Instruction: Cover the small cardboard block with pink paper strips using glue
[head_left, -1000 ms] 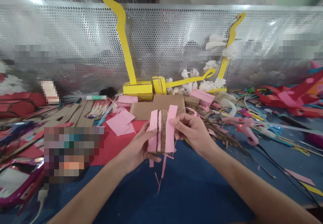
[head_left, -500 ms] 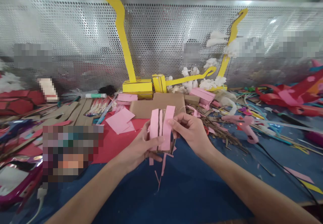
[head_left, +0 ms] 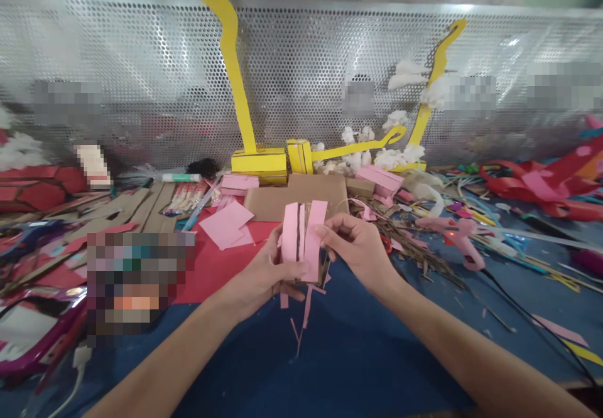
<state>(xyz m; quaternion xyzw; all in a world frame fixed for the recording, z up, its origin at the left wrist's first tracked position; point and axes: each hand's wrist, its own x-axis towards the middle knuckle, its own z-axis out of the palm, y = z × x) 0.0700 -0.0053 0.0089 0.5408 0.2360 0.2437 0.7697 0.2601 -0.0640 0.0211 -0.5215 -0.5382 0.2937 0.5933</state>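
A small cardboard box (head_left: 291, 235) partly faced with pink paper is gripped from the left by my left hand (head_left: 264, 270), thumb across its front. My right hand (head_left: 353, 239) pinches the upper right edge of a pink paper strip (head_left: 315, 236), which lies tilted against the box's right part. Dark cardboard shows between the pink faces. My left thumb touches the lower end of the strip. Thin pink offcuts (head_left: 307, 308) lie on the blue table below the box.
Yellow hook-topped pieces (head_left: 238, 79) stand against a perforated metal panel (head_left: 306, 66). A pink glue gun (head_left: 459, 239) with a black cord lies at right. Pink sheets (head_left: 226, 225) rest on red paper (head_left: 202, 273). Brown cardboard (head_left: 315, 189) and scraps (head_left: 424, 258) lie beyond my hands.
The pink strip has shifted slightly and its lower end tilts more to the left against the box. Both hands keep their hold; the whole view has moved a little.
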